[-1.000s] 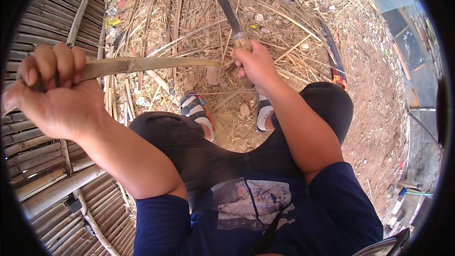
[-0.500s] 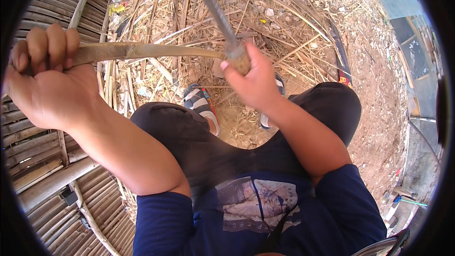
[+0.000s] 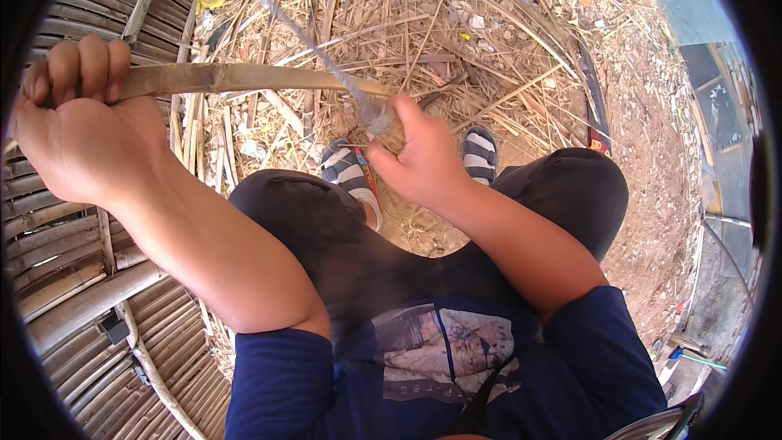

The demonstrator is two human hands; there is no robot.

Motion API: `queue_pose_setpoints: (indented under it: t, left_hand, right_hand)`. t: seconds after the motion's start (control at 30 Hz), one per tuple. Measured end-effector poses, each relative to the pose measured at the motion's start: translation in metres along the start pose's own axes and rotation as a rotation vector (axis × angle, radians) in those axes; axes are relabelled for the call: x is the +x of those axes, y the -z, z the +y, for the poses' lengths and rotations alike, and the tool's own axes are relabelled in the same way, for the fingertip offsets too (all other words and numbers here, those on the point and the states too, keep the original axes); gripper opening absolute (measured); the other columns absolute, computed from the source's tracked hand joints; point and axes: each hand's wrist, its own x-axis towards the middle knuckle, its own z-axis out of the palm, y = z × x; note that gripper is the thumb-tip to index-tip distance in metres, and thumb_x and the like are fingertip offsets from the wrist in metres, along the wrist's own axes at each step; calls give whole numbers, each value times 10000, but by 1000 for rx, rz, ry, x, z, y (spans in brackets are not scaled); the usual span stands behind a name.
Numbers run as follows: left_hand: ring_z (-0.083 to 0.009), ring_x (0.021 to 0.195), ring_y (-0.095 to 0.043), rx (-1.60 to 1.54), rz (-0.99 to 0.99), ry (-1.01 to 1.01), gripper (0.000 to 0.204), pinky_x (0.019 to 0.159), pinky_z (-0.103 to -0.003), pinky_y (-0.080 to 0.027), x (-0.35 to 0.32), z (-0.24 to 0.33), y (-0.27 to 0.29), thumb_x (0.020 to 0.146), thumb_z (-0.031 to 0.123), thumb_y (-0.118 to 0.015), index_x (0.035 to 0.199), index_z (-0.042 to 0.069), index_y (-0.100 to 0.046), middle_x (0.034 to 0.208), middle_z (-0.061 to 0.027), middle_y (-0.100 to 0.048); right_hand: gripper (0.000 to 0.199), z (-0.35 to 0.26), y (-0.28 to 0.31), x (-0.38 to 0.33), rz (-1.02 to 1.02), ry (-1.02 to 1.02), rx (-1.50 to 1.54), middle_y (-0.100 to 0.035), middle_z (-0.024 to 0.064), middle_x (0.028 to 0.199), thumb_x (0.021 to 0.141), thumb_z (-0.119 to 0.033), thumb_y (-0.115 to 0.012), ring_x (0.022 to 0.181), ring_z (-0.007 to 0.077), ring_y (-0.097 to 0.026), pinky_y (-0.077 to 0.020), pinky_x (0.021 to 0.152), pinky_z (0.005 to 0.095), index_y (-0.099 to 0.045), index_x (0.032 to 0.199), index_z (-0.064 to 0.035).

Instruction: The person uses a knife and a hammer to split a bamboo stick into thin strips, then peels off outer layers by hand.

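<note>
My left hand (image 3: 90, 126) is closed around one end of a split bamboo strip (image 3: 220, 78), high at the left. The strip stretches nearly level to the right, and its thinner end reaches the tool in my other hand. My right hand (image 3: 428, 155) grips the thick, pale handle of a long grey tool (image 3: 285, 23). Its narrow shaft or blade, slightly blurred, slants up and to the left, crossing the strip close to the strip's far end. Whether the tool touches the strip I cannot tell.
Straw, split bamboo and litter cover the ground (image 3: 391, 24) ahead. A bamboo slat wall (image 3: 65, 277) rises at my left. Between my bent knees are my striped sandals (image 3: 479, 155). A long dark object (image 3: 593, 98) lies beyond my right knee, with bluish panels (image 3: 692, 0) farther right.
The tool's far end has swung left, and my right hand has shifted slightly left and down. The bamboo strip sits slightly higher at its left end; both grips stay closed.
</note>
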Motion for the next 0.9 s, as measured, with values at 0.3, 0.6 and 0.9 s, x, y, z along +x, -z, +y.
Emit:
queue_pose_setpoints:
  t: [0.3,0.6,0.9]
  left_hand:
    - [-122,550,-240,-25,98,6,445,518,-289,-236,3,-7,2,1080,475,-360,838,102,-359,661,-6,-287]
    - [-130,557,-237,44,95,-10,386,526,-287,-246,4,-5,-2,1096,393,-315,840,109,-360,669,-5,-293]
    - [-130,558,-237,15,41,-3,378,533,-290,-241,7,-7,8,1089,385,-329,841,102,-361,664,-4,-297]
  right_hand:
    - [434,9,17,10,-159,-133,-77,-652,199,689,815,-175,-719,660,362,-676,-525,623,446,-559,1171,16]
    - [448,59,-25,4,-110,-133,-154,-632,180,669,809,-168,-715,624,316,-658,-494,592,420,-572,1195,10]
    - [392,1,9,11,-78,-105,66,-660,191,723,822,-162,-702,704,339,-690,-505,629,427,-593,1162,2]
